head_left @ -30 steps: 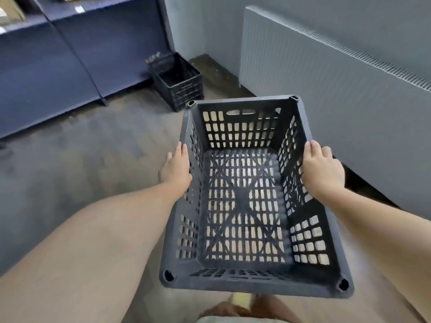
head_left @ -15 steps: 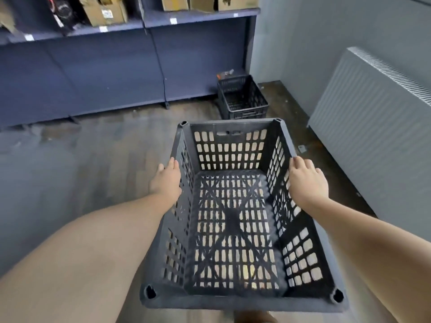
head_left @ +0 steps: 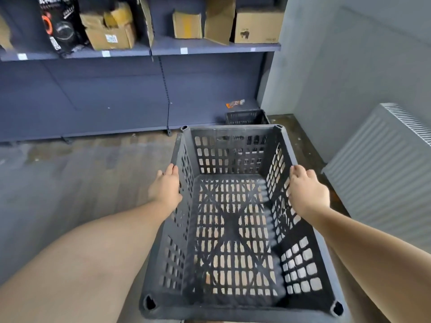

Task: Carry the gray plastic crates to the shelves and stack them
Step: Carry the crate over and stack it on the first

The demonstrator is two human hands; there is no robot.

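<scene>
I hold an empty gray plastic crate [head_left: 233,229] with slotted walls out in front of me, above the floor. My left hand [head_left: 165,190] grips its left rim and my right hand [head_left: 305,192] grips its right rim, fingers curled over the edges. A second gray crate [head_left: 246,117] stands on the floor straight ahead, at the foot of the dark blue shelves [head_left: 140,89]; its lower part is hidden behind the crate I carry.
Cardboard boxes [head_left: 256,24] and a black bag [head_left: 60,26] sit on the shelf board above. An orange wrapper [head_left: 234,103] lies by the far crate. A white radiator [head_left: 382,164] lines the gray wall on the right. Wood floor stretches left.
The view has swung toward the shelves and lifted; the shelf boxes have come into sight. The far crate now sits straight ahead behind the carried crate. Both hands keep their grip.
</scene>
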